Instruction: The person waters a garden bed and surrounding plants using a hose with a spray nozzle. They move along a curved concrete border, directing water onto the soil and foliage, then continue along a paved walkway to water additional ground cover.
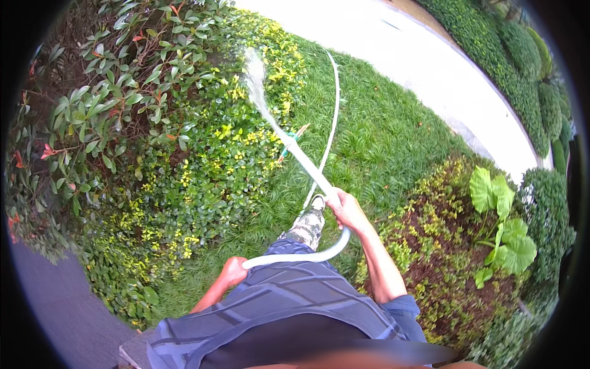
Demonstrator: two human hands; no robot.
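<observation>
A white garden hose (308, 163) points forward and left, spraying water (259, 85) onto low yellow-green shrubs (216, 138). My right hand (346, 210) grips it some way behind its outlet. From there the hose bends back across my waist to my left hand (234, 271), which is closed around it by my left hip. Something green and a brownish stick-like piece (302, 130) show at the hose's front end; whether they are tied to it I cannot tell. Another stretch of pale hose (335, 101) runs over the grass beyond my foot.
Grass (378, 129) lies ahead, bordered by a bright paved path (442, 78). A taller bush (124, 83) rises at the left. Reddish low shrubs (438, 240) and a broad-leaved plant (511, 240) grow at the right. Dark pavement (64, 304) is at the lower left.
</observation>
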